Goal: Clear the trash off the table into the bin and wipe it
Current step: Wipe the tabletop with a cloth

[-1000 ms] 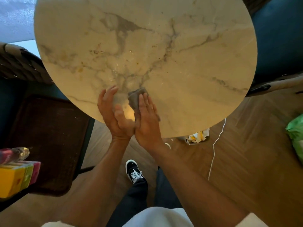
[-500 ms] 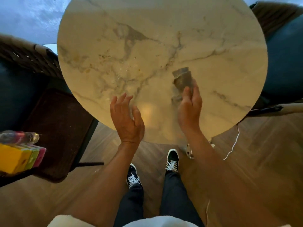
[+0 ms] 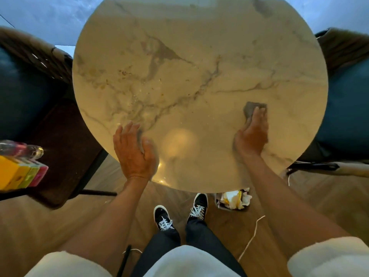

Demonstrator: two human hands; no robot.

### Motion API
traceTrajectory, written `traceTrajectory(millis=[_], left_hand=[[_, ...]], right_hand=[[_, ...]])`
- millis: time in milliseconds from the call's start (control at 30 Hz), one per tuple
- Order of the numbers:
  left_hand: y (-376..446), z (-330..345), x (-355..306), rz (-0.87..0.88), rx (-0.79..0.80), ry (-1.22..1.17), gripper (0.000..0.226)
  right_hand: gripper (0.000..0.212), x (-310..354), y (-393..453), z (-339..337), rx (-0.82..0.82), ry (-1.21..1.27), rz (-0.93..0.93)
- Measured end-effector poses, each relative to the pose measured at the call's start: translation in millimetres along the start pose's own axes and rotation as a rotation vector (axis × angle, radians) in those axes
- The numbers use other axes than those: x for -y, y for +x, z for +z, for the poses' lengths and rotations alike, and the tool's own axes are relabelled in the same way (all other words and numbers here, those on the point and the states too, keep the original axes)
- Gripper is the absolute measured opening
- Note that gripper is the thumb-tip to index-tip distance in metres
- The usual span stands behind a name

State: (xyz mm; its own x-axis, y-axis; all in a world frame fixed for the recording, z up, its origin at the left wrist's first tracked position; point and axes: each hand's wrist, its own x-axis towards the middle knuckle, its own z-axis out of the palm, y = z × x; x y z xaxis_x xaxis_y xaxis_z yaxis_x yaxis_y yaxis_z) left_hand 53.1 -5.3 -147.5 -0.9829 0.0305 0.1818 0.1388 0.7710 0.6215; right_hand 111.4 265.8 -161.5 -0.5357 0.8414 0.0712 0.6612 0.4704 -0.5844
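Observation:
The round marble table (image 3: 199, 47) fills the middle of the view. My right hand (image 3: 252, 134) lies flat on a grey cloth (image 3: 252, 108) at the table's right side, straight fingers pressing it to the surface. My left hand (image 3: 133, 152) rests with spread fingers at the table's near-left edge and holds nothing. Small brown crumbs and specks (image 3: 123, 72) dot the left and middle of the tabletop. A small bin (image 3: 233, 199) with white and yellow trash stands on the floor under the near edge, by my right foot.
Dark chairs stand on the left (image 3: 30, 86) and right (image 3: 347, 96) of the table. A bottle (image 3: 20, 149) and colourful boxes (image 3: 20, 172) sit at the far left. A white cord (image 3: 251, 238) runs over the wooden floor near my feet.
My right hand has slid the cloth from beside my left hand across to the table's right side. My left hand stayed at the near-left edge. The view has shifted back.

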Motion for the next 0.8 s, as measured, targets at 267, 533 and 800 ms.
traceTrajectory(millis=[267,533,800], left_hand=[[-1,1,3,-0.14,-0.158,0.027,0.045],[1,1,7,-0.209,-0.163,0.015,0.044],[5,-4,2,-0.21,-0.054,0.048,0.052]], right_hand=[[0.067,127,-102,69,0.363,0.085,-0.44],[0.041,145,-101,46,0.585,0.668,-0.064],[0.043,25,17,-46,-0.091,0.473,0.211]])
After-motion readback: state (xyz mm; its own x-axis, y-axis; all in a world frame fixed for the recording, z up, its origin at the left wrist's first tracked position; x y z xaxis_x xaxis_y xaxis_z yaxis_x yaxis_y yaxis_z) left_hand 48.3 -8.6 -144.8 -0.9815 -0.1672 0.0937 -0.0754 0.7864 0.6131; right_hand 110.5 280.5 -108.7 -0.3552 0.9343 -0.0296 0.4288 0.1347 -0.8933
